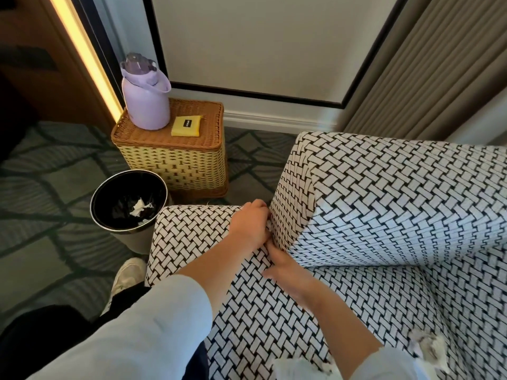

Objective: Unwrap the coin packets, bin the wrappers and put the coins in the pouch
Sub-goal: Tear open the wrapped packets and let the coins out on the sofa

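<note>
Both hands sit mid-frame: left hand (pixel 251 223) and right hand (pixel 288 270), fingers tucked into the armchair (pixel 384 209) cushion gap, can't tell what they grip. White wrapper (pixel 141 208) in black bin (pixel 129 172), centre left. Yellow pouch (pixel 186 127) on wicker basket (pixel 175 165), upper left, beside purple bottle (pixel 145 105)

Hotel-type rm or lounge — patterned carpet (pixel 41 171), armchair (pixel 384 201), pleated curtain (pixel 439 78), wicker basket (pixel 175 165), bin (pixel 129 239)
</note>
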The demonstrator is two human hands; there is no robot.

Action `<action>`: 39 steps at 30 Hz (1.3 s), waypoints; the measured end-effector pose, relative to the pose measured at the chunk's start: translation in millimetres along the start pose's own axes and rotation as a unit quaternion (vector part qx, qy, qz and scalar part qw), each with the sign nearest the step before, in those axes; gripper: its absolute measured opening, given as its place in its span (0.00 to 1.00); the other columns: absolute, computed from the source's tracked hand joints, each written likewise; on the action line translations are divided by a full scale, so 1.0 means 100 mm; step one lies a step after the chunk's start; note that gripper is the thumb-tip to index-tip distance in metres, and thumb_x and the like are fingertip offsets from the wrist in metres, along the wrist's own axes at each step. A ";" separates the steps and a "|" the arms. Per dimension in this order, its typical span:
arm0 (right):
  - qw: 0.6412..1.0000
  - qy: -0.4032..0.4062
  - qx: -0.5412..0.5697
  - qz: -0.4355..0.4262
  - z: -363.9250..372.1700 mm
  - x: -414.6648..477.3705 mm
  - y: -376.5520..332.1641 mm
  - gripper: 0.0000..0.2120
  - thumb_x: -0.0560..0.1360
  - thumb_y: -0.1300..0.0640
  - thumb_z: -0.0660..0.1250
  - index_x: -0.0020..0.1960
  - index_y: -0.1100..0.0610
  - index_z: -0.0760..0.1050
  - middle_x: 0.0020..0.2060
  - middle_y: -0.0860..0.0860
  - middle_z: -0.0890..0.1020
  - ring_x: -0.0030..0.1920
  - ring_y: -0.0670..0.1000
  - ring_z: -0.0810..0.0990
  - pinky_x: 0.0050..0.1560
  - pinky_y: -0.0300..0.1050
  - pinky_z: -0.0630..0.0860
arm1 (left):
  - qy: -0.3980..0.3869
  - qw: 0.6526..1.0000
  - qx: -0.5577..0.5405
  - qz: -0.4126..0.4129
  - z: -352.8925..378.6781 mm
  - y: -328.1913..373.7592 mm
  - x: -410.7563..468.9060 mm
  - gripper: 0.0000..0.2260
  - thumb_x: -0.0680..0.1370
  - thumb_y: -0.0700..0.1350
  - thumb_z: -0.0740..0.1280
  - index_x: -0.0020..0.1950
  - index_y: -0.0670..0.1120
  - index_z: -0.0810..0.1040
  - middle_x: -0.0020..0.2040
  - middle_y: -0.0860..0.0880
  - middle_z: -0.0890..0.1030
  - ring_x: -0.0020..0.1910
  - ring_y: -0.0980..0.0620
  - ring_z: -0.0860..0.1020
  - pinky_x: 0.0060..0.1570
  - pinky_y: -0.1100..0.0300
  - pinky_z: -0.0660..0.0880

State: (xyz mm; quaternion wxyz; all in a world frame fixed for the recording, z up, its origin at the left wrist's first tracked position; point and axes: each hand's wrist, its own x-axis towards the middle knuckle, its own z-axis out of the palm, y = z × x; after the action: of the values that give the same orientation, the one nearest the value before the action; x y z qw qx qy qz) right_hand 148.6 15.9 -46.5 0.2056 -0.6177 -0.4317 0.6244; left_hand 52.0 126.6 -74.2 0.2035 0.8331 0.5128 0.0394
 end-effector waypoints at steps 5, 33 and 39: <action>0.963 0.261 -0.025 -0.058 -0.03 -0.21 0.36 0.26 0.74 0.71 0.57 0.37 0.46 0.83 0.39 0.43 0.86 0.42 0.41 0.82 0.47 0.38 0.80 | 0.026 0.999 0.009 -0.016 0.06 0.03 0.01 0.22 0.72 0.48 0.71 0.66 0.49 0.75 0.67 0.52 0.72 0.61 0.49 0.71 0.57 0.54 0.74; 0.823 0.332 -0.412 -0.206 -0.10 -0.10 0.50 0.16 0.68 0.58 0.53 0.29 0.52 0.77 0.20 0.44 0.74 0.20 0.47 0.71 0.21 0.35 0.66 | 0.051 0.998 0.020 -0.021 0.10 0.03 0.11 0.10 0.76 0.44 0.64 0.56 0.50 0.80 0.59 0.51 0.75 0.52 0.47 0.76 0.42 0.53 0.76; 0.855 0.296 -0.395 -0.157 -0.11 -0.08 0.52 0.13 0.70 0.63 0.60 0.31 0.52 0.78 0.22 0.43 0.71 0.22 0.48 0.70 0.26 0.37 0.67 | 0.098 0.995 -0.023 0.015 0.14 -0.01 0.00 0.05 0.75 0.41 0.62 0.44 0.48 0.77 0.48 0.54 0.80 0.46 0.50 0.74 0.37 0.57 0.70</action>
State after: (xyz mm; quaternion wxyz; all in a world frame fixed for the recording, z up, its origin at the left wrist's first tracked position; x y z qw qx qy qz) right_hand 174.8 -15.7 -81.2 0.1575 -0.7270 -0.6516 0.1483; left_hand 55.0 122.9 -87.6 0.1709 0.8278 0.5168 0.1358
